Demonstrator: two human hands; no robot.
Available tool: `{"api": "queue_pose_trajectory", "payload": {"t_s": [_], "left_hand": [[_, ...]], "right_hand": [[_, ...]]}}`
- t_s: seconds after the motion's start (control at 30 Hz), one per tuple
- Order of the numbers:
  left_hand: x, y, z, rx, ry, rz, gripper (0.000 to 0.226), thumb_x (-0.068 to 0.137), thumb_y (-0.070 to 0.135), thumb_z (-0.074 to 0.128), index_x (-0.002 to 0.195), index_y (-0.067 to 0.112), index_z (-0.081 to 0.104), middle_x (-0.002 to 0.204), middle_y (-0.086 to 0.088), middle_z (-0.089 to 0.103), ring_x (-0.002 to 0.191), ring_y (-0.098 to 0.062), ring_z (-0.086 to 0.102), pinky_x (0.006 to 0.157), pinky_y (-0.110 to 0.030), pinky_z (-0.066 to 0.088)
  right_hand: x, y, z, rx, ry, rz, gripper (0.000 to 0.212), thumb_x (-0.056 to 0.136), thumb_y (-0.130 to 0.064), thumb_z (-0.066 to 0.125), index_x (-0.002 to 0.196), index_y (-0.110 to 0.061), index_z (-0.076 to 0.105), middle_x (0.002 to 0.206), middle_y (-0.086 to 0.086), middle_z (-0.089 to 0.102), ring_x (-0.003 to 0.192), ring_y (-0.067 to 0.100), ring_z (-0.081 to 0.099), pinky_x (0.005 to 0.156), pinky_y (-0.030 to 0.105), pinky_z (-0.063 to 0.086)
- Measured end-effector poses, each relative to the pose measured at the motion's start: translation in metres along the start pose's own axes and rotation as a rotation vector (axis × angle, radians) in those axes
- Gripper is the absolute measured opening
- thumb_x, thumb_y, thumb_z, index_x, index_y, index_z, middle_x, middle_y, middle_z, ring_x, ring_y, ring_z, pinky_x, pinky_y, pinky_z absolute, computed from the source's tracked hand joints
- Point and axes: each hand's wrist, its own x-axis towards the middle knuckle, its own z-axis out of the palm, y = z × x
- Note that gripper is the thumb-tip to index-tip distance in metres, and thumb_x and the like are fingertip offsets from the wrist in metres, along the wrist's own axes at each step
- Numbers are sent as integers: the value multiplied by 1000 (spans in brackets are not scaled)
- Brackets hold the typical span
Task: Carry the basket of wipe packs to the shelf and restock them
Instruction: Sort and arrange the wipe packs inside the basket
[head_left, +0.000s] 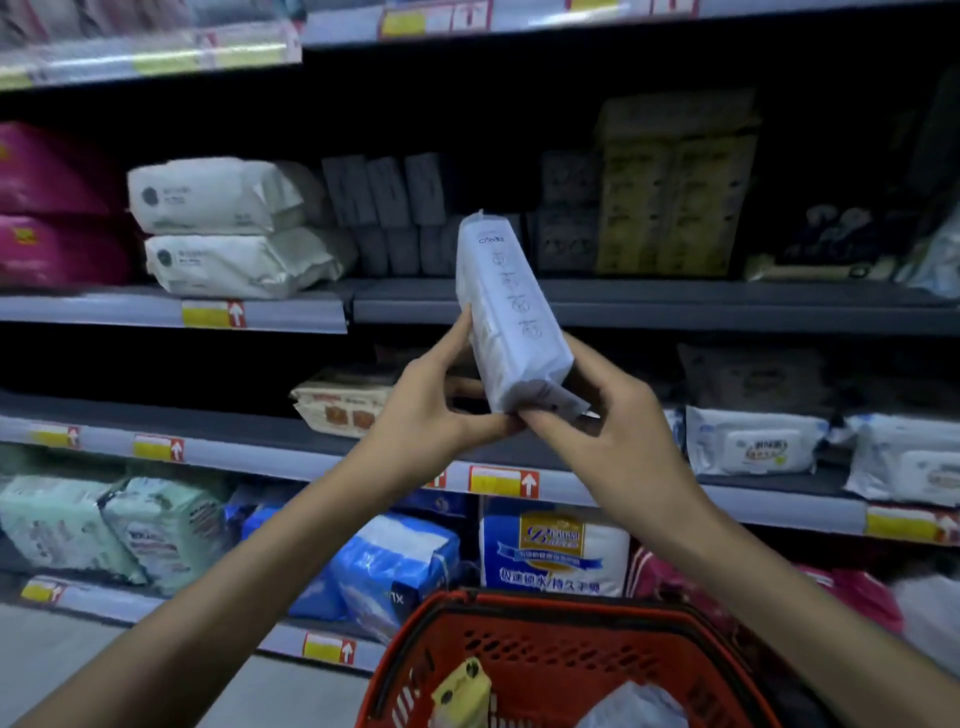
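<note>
White wipe pack (506, 317) stands upright between both hands, left hand (436, 410) and right hand (608, 415) closed around its lower end, probably to aim it at the far shelf (649, 306); red basket (545, 618) waits near.

I've got both hands up in front of the shelving, sharing one pale wipe pack (506, 317) that stands on end, tilted a little left at the top. My left hand (434, 410) pinches its lower left edge, my right hand (605, 421) cups the bottom right corner, fingertips meeting under it. Behind it, dark grey packs (387, 192) are lined up on the middle shelf (649, 306), with two white packs (228, 228) stacked to their left. Down below me sits the red basket (561, 644), with another pale pack (631, 706) lying inside.
</note>
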Motion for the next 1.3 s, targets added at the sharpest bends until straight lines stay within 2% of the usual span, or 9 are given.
{"api": "queue_pose_trajectory", "payload": {"t_s": [0.2, 0.33, 0.53, 0.7, 0.83, 0.93, 1.07, 1.2, 1.3], "left_hand": [[53, 5, -25, 56, 43, 55, 89, 86, 8, 84, 160, 31, 41, 132, 10, 71, 95, -9, 77, 77, -29, 62], [94, -2, -44, 107, 91, 83, 81, 89, 9, 82, 158, 30, 45, 123, 5, 75, 93, -6, 77, 71, -23, 59], [148, -28, -66, 167, 193, 98, 80, 82, 19, 75, 155, 37, 48, 107, 3, 80, 96, -13, 77, 80, -52, 64], [186, -40, -81, 142, 223, 113, 70, 84, 9, 73, 147, 36, 59, 93, 0, 81, 83, -10, 76, 71, -35, 60], [214, -43, -85, 124, 291, 72, 41, 89, 3, 72, 126, 22, 71, 84, -6, 79, 78, -27, 77, 67, -42, 62], [233, -50, -82, 310, 464, 16, 17, 94, 9, 70, 109, 15, 72, 78, -3, 77, 67, -19, 77, 63, -43, 66], [242, -61, -75, 535, 594, -96, 21, 98, 21, 69, 117, 14, 73, 87, -8, 75, 73, -28, 74, 66, -48, 64], [239, -60, -67, 598, 615, -124, 18, 98, 23, 67, 114, 16, 71, 94, -9, 75, 83, -30, 72, 74, -48, 62], [238, -58, -67, 564, 527, -162, 32, 97, 17, 67, 130, 19, 65, 100, -9, 75, 85, -30, 72, 73, -47, 63]], "right_hand": [[64, 1, 10, -12, 107, -49, 61, 94, -4, 69, 147, -31, 55, 125, -21, 70, 117, -5, 63, 94, 28, 59], [111, 7, 21, 40, 137, -74, 51, 96, -1, 67, 142, -24, 62, 122, -13, 72, 110, -2, 66, 79, 12, 55], [179, 28, 36, -59, 211, -129, 51, 94, -8, 69, 140, -30, 62, 118, -19, 72, 114, -5, 64, 94, 20, 55], [221, 39, 45, -78, 244, -132, 41, 93, -10, 69, 129, -29, 69, 102, -14, 75, 99, -4, 68, 80, 14, 55], [253, 43, 48, -137, 285, -122, 16, 94, -11, 67, 106, -20, 71, 90, -7, 73, 85, 1, 68, 67, 16, 54], [279, 47, 54, -241, 360, -24, 11, 93, -15, 69, 85, -12, 63, 79, 2, 66, 70, 11, 62, 52, 25, 43], [299, 53, 61, -393, 360, 219, 26, 97, -19, 68, 76, -11, 55, 77, 1, 55, 79, 24, 63, 57, 29, 45], [301, 54, 61, -479, 340, 269, 18, 98, -21, 66, 85, -11, 57, 83, 4, 58, 81, 26, 61, 62, 31, 47], [299, 50, 60, -471, 302, 296, 25, 95, -19, 69, 78, -14, 52, 77, 0, 54, 74, 23, 60, 54, 27, 44]]}}
